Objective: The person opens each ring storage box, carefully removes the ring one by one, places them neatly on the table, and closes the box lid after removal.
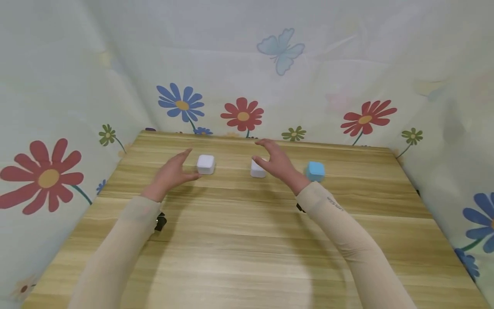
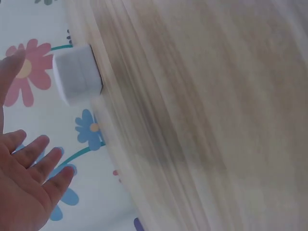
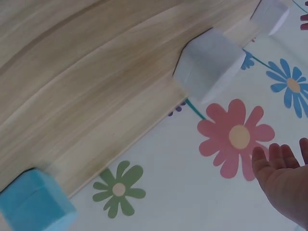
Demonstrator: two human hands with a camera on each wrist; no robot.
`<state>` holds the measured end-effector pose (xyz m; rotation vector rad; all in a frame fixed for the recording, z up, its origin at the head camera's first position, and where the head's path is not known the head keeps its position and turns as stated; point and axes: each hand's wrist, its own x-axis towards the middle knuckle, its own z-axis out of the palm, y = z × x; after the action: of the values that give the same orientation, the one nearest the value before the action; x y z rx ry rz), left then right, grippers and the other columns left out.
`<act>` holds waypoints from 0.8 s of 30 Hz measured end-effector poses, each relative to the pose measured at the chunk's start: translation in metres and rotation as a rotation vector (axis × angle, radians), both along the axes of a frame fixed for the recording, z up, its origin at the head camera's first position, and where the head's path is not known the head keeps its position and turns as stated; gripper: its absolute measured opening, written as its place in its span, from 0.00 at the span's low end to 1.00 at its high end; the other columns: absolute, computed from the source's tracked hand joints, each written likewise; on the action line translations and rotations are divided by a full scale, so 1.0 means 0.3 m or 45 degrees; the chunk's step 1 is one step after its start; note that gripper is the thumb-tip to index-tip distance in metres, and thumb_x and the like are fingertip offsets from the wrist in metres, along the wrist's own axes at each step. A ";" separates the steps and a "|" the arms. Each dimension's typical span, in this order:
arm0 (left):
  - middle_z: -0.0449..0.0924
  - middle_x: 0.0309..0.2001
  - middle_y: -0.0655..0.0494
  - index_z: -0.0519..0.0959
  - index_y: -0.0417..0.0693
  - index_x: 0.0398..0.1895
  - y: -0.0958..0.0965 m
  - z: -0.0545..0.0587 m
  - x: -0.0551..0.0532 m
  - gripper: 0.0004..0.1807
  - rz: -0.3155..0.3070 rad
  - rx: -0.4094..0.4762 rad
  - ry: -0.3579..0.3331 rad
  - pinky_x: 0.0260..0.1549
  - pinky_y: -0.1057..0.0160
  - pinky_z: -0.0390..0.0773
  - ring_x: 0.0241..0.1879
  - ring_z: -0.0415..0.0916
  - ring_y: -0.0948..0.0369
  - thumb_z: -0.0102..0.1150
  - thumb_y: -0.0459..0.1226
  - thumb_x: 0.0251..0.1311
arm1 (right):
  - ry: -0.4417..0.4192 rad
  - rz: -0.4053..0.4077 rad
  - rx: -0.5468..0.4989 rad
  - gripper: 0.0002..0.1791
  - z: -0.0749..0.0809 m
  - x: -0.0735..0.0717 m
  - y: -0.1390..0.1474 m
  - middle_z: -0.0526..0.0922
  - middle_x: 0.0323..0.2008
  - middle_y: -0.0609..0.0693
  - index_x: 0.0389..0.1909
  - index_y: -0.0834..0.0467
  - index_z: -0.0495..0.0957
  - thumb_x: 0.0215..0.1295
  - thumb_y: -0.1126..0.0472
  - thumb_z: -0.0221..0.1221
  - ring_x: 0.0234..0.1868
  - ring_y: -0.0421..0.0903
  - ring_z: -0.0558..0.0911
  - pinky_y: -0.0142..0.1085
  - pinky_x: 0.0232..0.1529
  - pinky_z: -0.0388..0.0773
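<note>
Three small rounded blocks stand in a row toward the far side of a wooden table (image 1: 231,240). My left hand (image 1: 171,176) is beside the left white block (image 1: 206,165), thumb and fingers spread around its near left side. In the left wrist view that white block (image 2: 77,74) stands apart from the fingers. My right hand (image 1: 279,163) hovers over the middle white block (image 1: 257,169), partly covering it, with fingers and thumb parted. The right wrist view shows this white block (image 3: 209,65) away from the fingers. To the right of that wrist sits the light blue block (image 1: 315,171).
A white cloth (image 1: 328,64) printed with flowers and a butterfly hangs behind the table and along both sides. Dark wrist devices show under the left sleeve (image 1: 127,240) and the right sleeve (image 1: 347,231).
</note>
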<state>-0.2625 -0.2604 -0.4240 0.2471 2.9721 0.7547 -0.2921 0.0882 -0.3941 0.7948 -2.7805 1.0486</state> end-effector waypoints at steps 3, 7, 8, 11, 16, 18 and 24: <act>0.53 0.79 0.30 0.48 0.37 0.82 0.019 -0.012 -0.014 0.55 -0.021 0.050 -0.011 0.76 0.35 0.59 0.77 0.55 0.33 0.70 0.48 0.62 | -0.013 0.023 0.002 0.33 -0.003 -0.007 -0.020 0.66 0.76 0.62 0.73 0.63 0.67 0.73 0.52 0.60 0.78 0.60 0.64 0.56 0.79 0.62; 0.57 0.78 0.32 0.47 0.37 0.82 0.039 -0.032 -0.037 0.54 -0.025 0.125 -0.035 0.75 0.36 0.61 0.76 0.58 0.34 0.70 0.45 0.62 | -0.035 0.034 -0.006 0.33 -0.009 -0.012 -0.046 0.65 0.76 0.62 0.73 0.62 0.67 0.73 0.52 0.60 0.76 0.60 0.67 0.55 0.78 0.64; 0.58 0.78 0.33 0.47 0.38 0.82 0.042 -0.037 -0.043 0.54 -0.023 0.144 -0.044 0.75 0.36 0.62 0.76 0.59 0.35 0.70 0.45 0.62 | -0.042 0.038 -0.012 0.34 -0.011 -0.014 -0.053 0.65 0.76 0.62 0.74 0.62 0.66 0.72 0.53 0.60 0.76 0.60 0.68 0.55 0.77 0.65; 0.57 0.79 0.34 0.46 0.39 0.83 0.045 -0.051 -0.057 0.54 -0.010 0.206 -0.081 0.75 0.37 0.62 0.76 0.59 0.36 0.70 0.43 0.63 | -0.083 0.046 -0.021 0.34 -0.015 -0.016 -0.077 0.65 0.76 0.61 0.74 0.62 0.65 0.72 0.53 0.61 0.74 0.60 0.71 0.54 0.76 0.67; 0.54 0.80 0.33 0.44 0.39 0.83 0.040 -0.068 -0.071 0.52 0.012 0.337 -0.168 0.76 0.39 0.62 0.78 0.56 0.37 0.67 0.39 0.65 | -0.144 0.061 0.011 0.36 -0.016 -0.025 -0.126 0.67 0.76 0.59 0.76 0.59 0.64 0.72 0.51 0.62 0.74 0.57 0.71 0.52 0.76 0.67; 0.53 0.80 0.33 0.43 0.38 0.83 0.036 -0.070 -0.073 0.52 0.020 0.389 -0.201 0.76 0.40 0.62 0.78 0.55 0.37 0.67 0.38 0.66 | -0.155 0.065 0.030 0.36 -0.016 -0.031 -0.147 0.67 0.76 0.58 0.76 0.58 0.64 0.72 0.50 0.62 0.75 0.57 0.70 0.52 0.77 0.67; 0.50 0.80 0.30 0.43 0.36 0.82 0.014 -0.073 -0.083 0.51 0.026 0.484 -0.258 0.76 0.41 0.61 0.79 0.53 0.36 0.65 0.36 0.66 | -0.201 0.080 0.057 0.38 -0.013 -0.047 -0.210 0.67 0.76 0.56 0.77 0.57 0.63 0.71 0.48 0.62 0.75 0.56 0.71 0.51 0.76 0.69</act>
<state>-0.2873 -0.2563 -0.4457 0.1476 2.6273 1.2629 -0.3062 0.0251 -0.3979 0.8453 -2.9380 1.1088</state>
